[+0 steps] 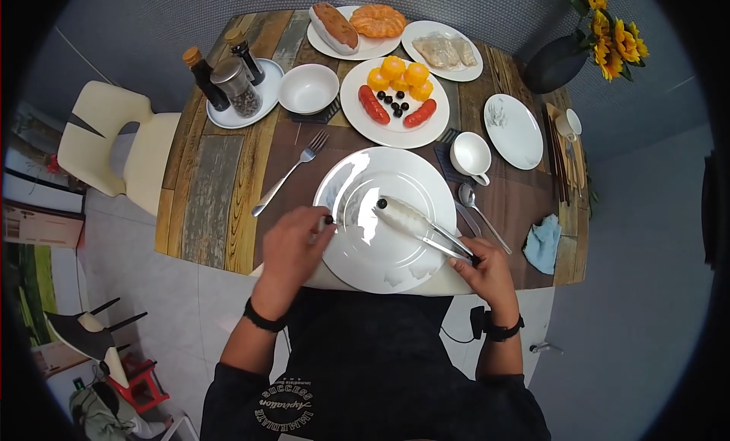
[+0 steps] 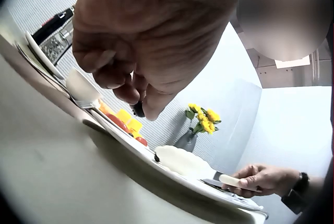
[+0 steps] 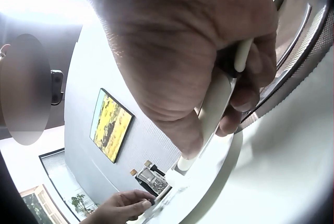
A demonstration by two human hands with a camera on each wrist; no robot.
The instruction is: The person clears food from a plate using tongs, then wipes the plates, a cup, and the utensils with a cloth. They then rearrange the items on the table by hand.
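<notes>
In my right hand (image 1: 487, 274) I grip a pair of tongs (image 1: 407, 218) with metal arms and pale scalloped heads, slanting over the large white plate (image 1: 346, 262). A blueberry (image 1: 382, 203) shows right at the tips of the tongs, low over the plate in the left wrist view. My left hand (image 1: 289, 247) pinches another blueberry (image 1: 328, 220) between thumb and fingertips at the plate's left rim. Behind the big plate, a smaller plate (image 1: 395, 139) holds several blueberries (image 1: 397, 104), red sausage pieces (image 1: 373, 104) and yellow corn pieces (image 1: 393, 67).
Left of the plate lies a fork (image 1: 293, 171); a knife (image 1: 467, 219) and spoon (image 1: 485, 217) lie right. A cup (image 1: 471, 156), bowl (image 1: 308, 89), oval plate (image 1: 513, 131), blue cloth (image 1: 542, 245), bread plate (image 1: 365, 52), condiment tray (image 1: 220, 120) and flower vase (image 1: 559, 65) stand around.
</notes>
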